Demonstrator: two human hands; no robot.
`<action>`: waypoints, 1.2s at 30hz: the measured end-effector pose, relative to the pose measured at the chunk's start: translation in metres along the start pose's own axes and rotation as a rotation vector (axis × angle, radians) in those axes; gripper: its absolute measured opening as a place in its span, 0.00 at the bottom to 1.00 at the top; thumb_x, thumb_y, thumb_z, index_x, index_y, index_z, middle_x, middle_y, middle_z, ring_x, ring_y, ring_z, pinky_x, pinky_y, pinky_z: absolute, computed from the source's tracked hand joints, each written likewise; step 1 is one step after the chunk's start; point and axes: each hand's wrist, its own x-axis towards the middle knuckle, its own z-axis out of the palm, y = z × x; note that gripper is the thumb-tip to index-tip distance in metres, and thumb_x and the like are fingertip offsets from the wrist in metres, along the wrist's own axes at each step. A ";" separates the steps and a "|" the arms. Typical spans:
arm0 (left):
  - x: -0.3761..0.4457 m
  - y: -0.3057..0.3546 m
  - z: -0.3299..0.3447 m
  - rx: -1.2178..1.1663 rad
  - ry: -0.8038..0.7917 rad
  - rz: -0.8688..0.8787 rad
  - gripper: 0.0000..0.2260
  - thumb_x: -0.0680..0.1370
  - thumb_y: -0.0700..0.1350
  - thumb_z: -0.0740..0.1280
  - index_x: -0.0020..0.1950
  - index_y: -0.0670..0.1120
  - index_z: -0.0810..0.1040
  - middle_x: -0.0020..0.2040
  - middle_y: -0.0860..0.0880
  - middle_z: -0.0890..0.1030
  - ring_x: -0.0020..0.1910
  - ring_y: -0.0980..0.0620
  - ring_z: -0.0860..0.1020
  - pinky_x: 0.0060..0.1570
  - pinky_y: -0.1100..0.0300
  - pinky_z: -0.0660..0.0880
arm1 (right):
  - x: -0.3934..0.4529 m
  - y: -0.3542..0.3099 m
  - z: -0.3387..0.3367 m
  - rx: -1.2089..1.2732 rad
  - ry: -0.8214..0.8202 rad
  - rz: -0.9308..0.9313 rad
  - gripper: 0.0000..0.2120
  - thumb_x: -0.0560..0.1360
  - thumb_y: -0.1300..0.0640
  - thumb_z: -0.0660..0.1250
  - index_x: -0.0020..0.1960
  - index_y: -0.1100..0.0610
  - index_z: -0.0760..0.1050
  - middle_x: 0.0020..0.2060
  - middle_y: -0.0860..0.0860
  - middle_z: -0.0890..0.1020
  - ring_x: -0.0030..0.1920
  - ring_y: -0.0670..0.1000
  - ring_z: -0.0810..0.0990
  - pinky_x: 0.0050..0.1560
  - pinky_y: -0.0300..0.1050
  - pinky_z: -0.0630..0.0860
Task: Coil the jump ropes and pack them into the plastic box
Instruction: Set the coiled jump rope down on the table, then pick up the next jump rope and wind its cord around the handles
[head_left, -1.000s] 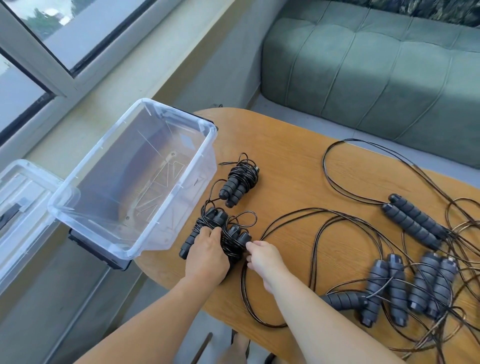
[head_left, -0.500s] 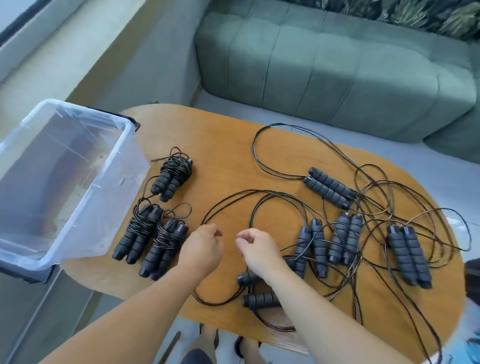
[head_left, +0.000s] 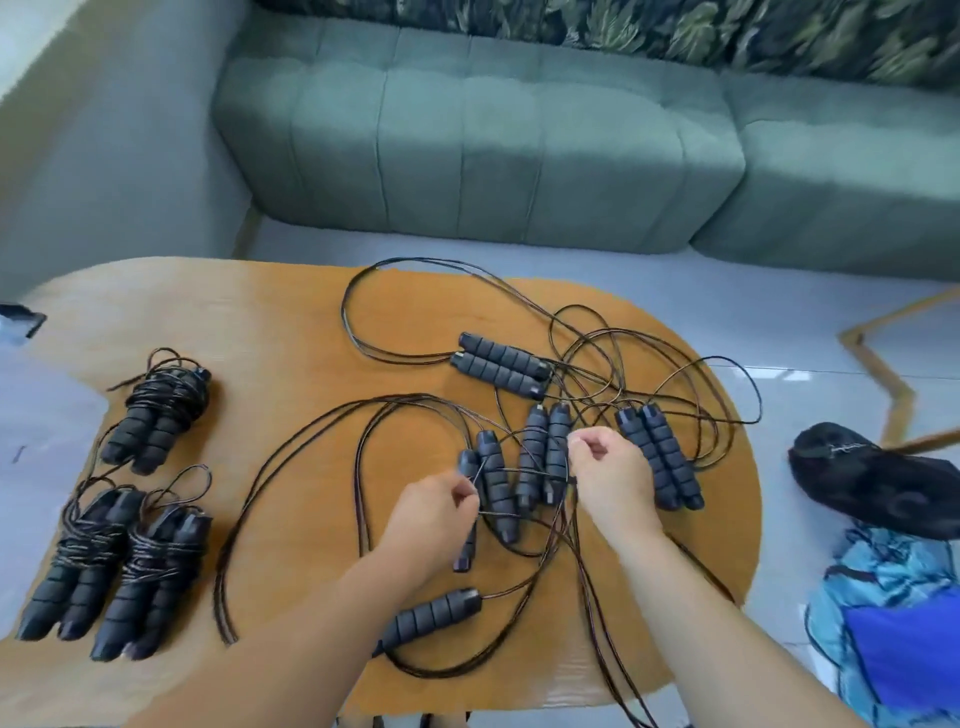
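— Cords (head_left: 415, 415) first: thin, limp and springy, and they will snag, so handle a rope by its ribbed foam handles (head_left: 496, 483), light and easy to grip.

— Where are the hands?

— Left hand (head_left: 434, 514) pinches a cord beside one handle; right hand (head_left: 610, 467) is curled, likely on a cord, though I cannot tell. The tangle of loose ropes lies under and beyond both hands on the counter (head_left: 260, 332); three coiled bundles (head_left: 114, 519) sit well to the left.

— Any labels?

— None readable. The box is out of view.
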 end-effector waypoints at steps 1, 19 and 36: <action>0.005 0.016 0.005 -0.002 -0.008 0.030 0.06 0.82 0.48 0.61 0.51 0.53 0.78 0.42 0.55 0.80 0.36 0.60 0.76 0.30 0.69 0.70 | 0.008 0.004 -0.012 0.033 0.043 0.010 0.08 0.79 0.54 0.63 0.46 0.50 0.80 0.39 0.46 0.82 0.42 0.48 0.79 0.39 0.41 0.72; 0.079 0.134 0.066 -0.121 -0.117 0.020 0.08 0.80 0.43 0.61 0.50 0.50 0.80 0.46 0.51 0.81 0.47 0.49 0.83 0.48 0.55 0.82 | 0.095 0.088 -0.032 -0.522 0.030 0.298 0.34 0.70 0.47 0.73 0.70 0.57 0.65 0.67 0.55 0.72 0.67 0.57 0.69 0.66 0.53 0.69; 0.093 0.143 0.079 -0.633 -0.266 -0.265 0.18 0.80 0.58 0.63 0.55 0.43 0.76 0.48 0.48 0.81 0.52 0.48 0.80 0.62 0.48 0.76 | 0.073 0.057 -0.043 -0.154 -0.035 0.331 0.22 0.64 0.41 0.73 0.50 0.55 0.76 0.43 0.51 0.81 0.44 0.54 0.79 0.38 0.44 0.74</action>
